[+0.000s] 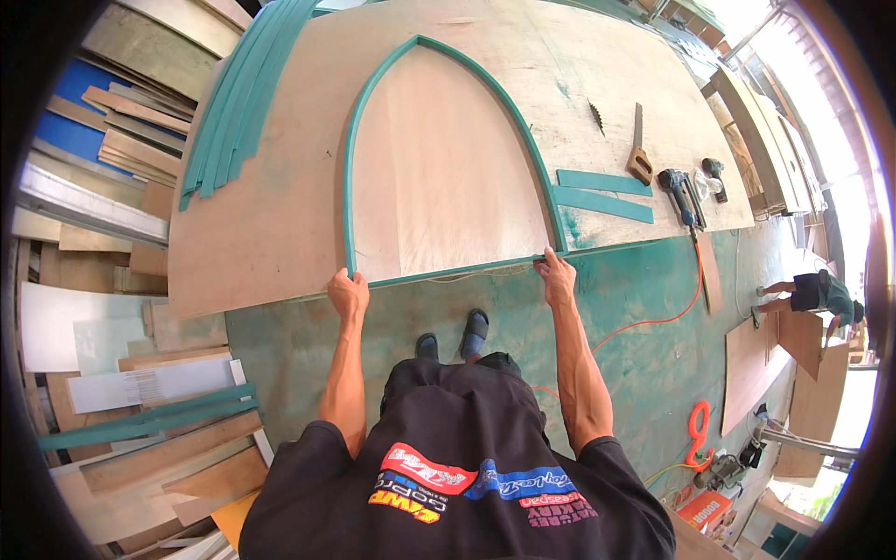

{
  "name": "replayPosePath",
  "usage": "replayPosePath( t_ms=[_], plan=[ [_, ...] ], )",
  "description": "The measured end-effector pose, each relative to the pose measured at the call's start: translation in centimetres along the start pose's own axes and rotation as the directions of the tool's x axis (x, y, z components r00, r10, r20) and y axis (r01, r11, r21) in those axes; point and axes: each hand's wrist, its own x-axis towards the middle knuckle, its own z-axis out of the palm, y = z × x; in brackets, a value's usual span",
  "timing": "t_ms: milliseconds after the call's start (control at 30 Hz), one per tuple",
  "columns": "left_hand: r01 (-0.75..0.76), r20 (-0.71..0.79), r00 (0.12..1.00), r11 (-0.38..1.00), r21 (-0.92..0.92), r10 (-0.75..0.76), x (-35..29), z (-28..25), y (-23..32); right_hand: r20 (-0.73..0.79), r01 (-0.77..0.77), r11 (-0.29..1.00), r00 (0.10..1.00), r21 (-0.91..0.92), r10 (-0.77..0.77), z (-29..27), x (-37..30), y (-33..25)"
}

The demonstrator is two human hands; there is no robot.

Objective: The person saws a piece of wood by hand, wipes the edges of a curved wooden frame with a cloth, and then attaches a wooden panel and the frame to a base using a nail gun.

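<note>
From where I stand, the green pointed-arch wooden frame (349, 205) lies flat on the pale plywood worktop (252, 229), long axis running away from the person, tip farthest. Left hand (349, 294) and right hand (557, 275) grip its near corners, equally close; no container shows beside them.

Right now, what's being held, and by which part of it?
The green arched frame: left hand at its lower-left corner, right hand by its lower-right corner.
</note>
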Motion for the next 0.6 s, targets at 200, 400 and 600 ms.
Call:
replayPosePath(
  t_ms=[200,400,600],
  plan=[
    [-0.052,-0.053,0.997,0.999,-0.002,0.052,0.0,0.1,0.5,0.037,-0.009,0.99,0.999,-0.142,0.015,-1.0,0.9,-0.5],
    [0.318,0.144,0.947,0.777,-0.543,-0.287,0.0,0.3,-1.0,0.066,-0.124,0.981,0.989,-0.15,0.136,-0.4,1.4,-1.9],
    [0.685,0.67,0.662,-0.093,-0.723,-0.336,-1.1,1.7,-1.3,0.039,-0.196,0.953,0.981,0.232,0.192,0.7,-1.3,-1.1]
  ],
)
